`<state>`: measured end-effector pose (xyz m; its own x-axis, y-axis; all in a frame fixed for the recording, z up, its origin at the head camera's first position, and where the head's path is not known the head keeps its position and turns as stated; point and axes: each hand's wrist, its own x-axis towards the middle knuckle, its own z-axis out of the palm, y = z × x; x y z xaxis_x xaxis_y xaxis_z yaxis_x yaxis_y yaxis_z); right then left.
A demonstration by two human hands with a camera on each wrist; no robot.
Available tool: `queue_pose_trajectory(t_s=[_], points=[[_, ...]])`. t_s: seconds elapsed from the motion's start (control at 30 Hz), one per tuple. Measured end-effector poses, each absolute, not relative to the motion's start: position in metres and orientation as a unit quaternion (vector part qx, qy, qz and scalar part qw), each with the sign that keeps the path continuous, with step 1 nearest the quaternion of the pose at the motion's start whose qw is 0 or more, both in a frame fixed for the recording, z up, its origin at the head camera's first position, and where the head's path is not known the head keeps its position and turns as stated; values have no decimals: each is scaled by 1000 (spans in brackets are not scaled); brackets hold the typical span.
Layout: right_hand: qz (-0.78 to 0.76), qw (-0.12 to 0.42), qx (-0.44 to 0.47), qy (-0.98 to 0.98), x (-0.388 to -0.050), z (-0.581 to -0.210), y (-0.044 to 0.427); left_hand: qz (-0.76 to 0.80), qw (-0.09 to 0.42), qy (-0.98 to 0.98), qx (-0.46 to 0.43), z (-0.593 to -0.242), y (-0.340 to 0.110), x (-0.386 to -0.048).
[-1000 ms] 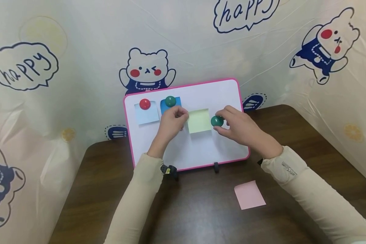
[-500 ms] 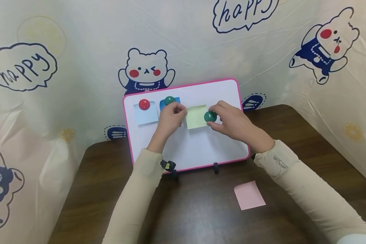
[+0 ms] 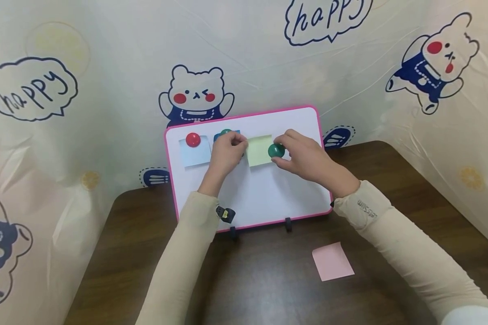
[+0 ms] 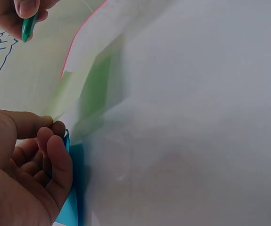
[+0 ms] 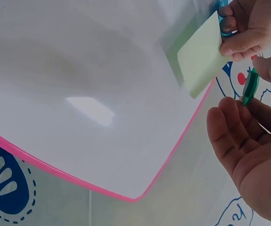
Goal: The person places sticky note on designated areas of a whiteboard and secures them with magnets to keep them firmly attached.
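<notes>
A pale green sticky note (image 3: 259,151) is pinched at its left edge by my left hand (image 3: 226,155), held just off the whiteboard (image 3: 268,194); its shadow falls on the board in the left wrist view. Between thumb and fingertips, my right hand (image 3: 309,155) holds a round green magnet (image 3: 276,150) by the note's right edge. From the right wrist view, the magnet (image 5: 250,87) stands apart from the note (image 5: 201,59). A red magnet (image 3: 193,140) sits on a light blue note (image 3: 195,155) at the board's left. The blue note (image 3: 218,135) and its green magnet (image 3: 226,132) are partly hidden by my left hand.
A pink sticky note (image 3: 333,262) lies on the dark wooden table (image 3: 264,280) in front of the board. Small black feet (image 3: 288,224) support the pink-framed board. A cartoon-printed curtain (image 3: 118,90) hangs close behind it.
Both hands have moved up the board, carrying the green note higher. The right hand's green magnet has shifted left and up, now at the note's right edge in the head view.
</notes>
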<state>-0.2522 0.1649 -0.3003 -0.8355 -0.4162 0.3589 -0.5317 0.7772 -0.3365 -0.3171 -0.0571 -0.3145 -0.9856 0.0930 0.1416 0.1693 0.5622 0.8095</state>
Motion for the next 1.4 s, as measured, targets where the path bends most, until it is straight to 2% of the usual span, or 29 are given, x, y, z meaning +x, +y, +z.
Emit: queue_pose_trajectory(t_s=[0.3,0.63,0.97,1.4], points=[[212,131,253,-935,-261,-299,159,-438,59,-896,-40,-313,-55,-326],[216,134,242,-936,-274,-298,150,-419,91,-903,-37,-307,-47,-327],[248,123,213,-937,-292,-301,141,-379,99,-919,-35,-305,-41,-330],[203,146,201,-947,-312,-309,136,-349,120,-929,-22,-305,-33,-328]])
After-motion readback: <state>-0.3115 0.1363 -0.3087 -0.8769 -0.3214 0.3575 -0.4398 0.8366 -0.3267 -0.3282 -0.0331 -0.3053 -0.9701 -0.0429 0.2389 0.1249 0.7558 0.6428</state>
